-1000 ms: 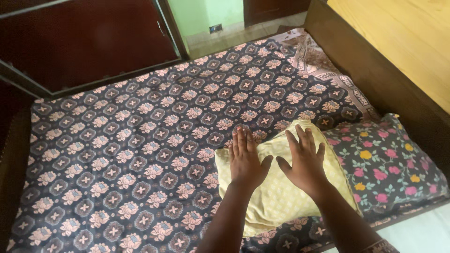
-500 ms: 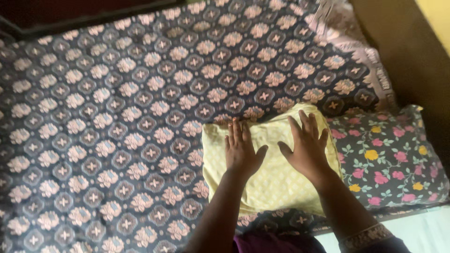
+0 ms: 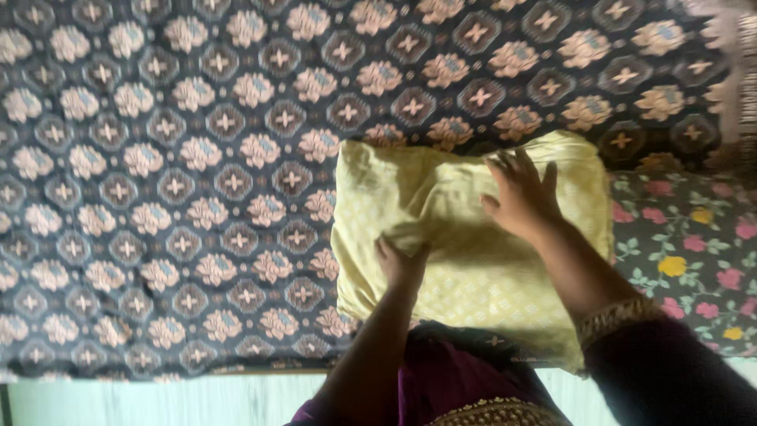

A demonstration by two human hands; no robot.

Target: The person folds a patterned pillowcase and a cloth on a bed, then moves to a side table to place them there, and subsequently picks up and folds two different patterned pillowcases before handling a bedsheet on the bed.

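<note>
Left hand [image 3: 400, 264] with fingers curled, pinching a fold of the yellow pillow [image 3: 465, 237] near its middle. Right hand [image 3: 520, 193] beside it, farther from the body, fingers spread and pressed flat on the pillow's upper right part, gripping nothing. The pillow lies beneath both hands on the dark patterned bedsheet [image 3: 197, 158], which extends to the left and beyond. A floral pillow [image 3: 686, 252] lies just right of the right hand, touching the yellow one
</note>
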